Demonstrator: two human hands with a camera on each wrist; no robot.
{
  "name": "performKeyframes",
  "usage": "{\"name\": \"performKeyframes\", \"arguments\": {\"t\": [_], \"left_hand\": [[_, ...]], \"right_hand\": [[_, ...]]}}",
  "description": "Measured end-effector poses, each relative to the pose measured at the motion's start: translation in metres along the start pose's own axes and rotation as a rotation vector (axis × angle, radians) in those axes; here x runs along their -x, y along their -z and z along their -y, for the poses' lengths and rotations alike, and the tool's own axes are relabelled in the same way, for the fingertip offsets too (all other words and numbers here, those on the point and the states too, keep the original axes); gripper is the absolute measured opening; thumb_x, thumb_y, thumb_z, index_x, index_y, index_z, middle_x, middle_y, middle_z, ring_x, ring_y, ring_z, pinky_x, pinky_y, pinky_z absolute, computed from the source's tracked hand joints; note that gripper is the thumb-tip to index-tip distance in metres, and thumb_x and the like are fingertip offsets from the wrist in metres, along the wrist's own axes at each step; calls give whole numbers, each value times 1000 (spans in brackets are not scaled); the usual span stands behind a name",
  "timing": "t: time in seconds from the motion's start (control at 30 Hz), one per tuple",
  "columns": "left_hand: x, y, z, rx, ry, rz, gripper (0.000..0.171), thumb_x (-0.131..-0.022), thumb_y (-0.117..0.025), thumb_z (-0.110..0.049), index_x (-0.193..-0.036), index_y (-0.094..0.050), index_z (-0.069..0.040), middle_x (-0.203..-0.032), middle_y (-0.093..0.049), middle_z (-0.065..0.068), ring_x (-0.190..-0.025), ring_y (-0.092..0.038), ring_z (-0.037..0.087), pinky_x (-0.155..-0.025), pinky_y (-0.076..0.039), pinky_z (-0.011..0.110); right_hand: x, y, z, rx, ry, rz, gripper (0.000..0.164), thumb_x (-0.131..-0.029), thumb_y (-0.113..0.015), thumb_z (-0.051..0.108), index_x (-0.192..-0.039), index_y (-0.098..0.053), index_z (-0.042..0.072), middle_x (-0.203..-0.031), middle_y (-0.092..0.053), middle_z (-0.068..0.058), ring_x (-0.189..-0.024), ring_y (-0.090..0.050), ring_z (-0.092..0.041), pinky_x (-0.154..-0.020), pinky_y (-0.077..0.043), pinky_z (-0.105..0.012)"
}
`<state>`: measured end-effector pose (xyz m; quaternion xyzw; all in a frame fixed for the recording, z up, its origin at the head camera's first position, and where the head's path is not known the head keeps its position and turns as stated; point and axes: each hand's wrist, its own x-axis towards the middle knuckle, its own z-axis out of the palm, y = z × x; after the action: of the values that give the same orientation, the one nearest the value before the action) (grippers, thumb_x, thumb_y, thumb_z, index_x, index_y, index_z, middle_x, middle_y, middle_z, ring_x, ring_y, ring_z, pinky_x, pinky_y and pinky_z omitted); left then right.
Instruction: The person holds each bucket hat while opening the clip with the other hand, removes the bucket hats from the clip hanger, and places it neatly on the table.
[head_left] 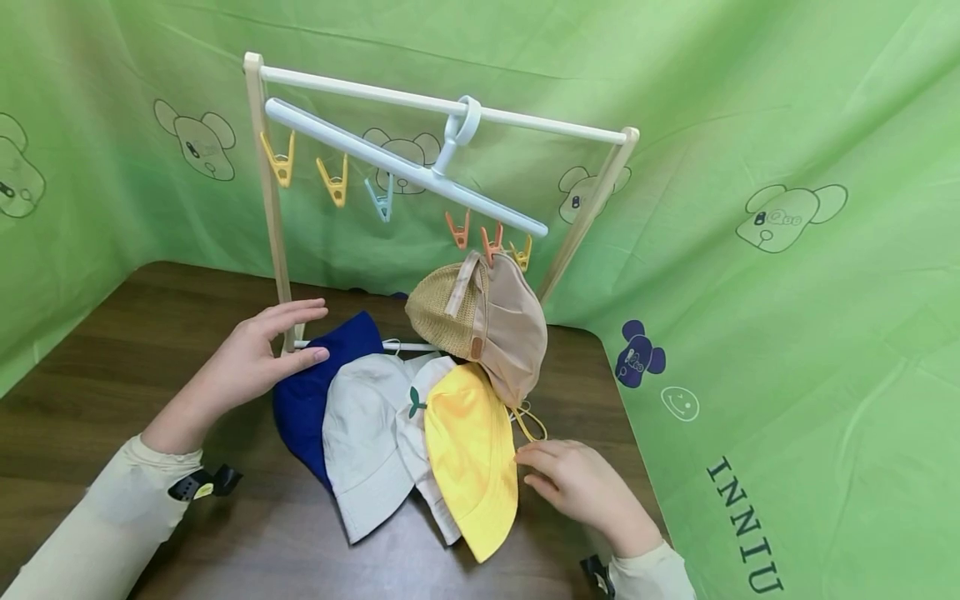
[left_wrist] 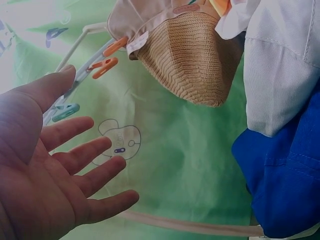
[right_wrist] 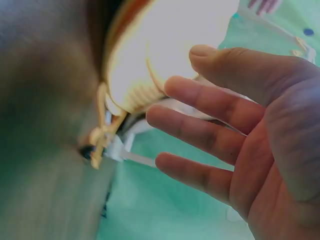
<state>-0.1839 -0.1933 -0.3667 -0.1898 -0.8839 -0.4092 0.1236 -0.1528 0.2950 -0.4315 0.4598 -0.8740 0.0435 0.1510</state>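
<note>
Four bucket hats overlap in a fanned row on the table: navy blue (head_left: 303, 417), light grey (head_left: 367, 442), a pale one (head_left: 411, 432) with a green sprout, and yellow (head_left: 472, 458). My left hand (head_left: 243, 358) is held beside the blue hat's upper edge, fingers straight and spread, palm bare in the left wrist view. On the other side, my right hand (head_left: 577, 487) has its relaxed fingertips right by the yellow hat's edge. Above them, a beige cap (head_left: 517, 325) with a woven straw part (head_left: 442, 312) hangs from an orange clip (head_left: 491, 242).
A pale blue hanger (head_left: 405, 168) tilts down to the right from the rack's white rail (head_left: 555, 122). Yellow, blue and orange clips hang along it. The rack's wooden posts stand on the brown table (head_left: 97, 358). A green printed cloth (head_left: 825, 317) surrounds the table.
</note>
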Motion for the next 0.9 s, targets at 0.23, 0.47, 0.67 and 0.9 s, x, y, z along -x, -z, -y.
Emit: {"name": "performKeyframes", "arguments": {"t": [0.23, 0.47, 0.67, 0.9], "left_hand": [[0, 0, -1, 5, 4, -7, 56, -93, -79, -28, -144, -60, -13, -154, -51, 8, -144, -43, 36, -103, -42, 59], [0, 0, 0, 9, 12, 5, 56, -94, -78, -31, -144, -60, -14, -152, -53, 10, -143, -45, 38, -108, -38, 62], [1, -1, 1, 11, 11, 8, 56, -94, -77, -32, -143, -60, -13, -151, -54, 12, -142, -45, 39, -109, -37, 64], [0, 0, 0, 16, 26, 12, 55, -94, -77, -34, -142, -62, -13, -151, -54, 13, -146, -41, 39, -111, -35, 66]], "right_hand": [[-3, 15, -13, 36, -41, -96, 28, -82, -84, 19, -109, -76, 16, -106, -76, 4, -95, -73, -15, -81, -59, -37], [-8, 30, -23, 39, -96, -195, 28, -81, -83, 18, -109, -77, 14, -105, -77, 1, -91, -74, -18, -77, -59, -38], [-13, 39, -30, 33, -150, -273, 20, -90, -76, 23, -108, -77, 14, -103, -78, -2, -89, -75, -21, -75, -60, -40], [-21, 43, -35, -20, -237, -332, 21, -89, -78, 19, -109, -78, 13, -103, -78, -1, -85, -75, -19, -70, -58, -39]]}}
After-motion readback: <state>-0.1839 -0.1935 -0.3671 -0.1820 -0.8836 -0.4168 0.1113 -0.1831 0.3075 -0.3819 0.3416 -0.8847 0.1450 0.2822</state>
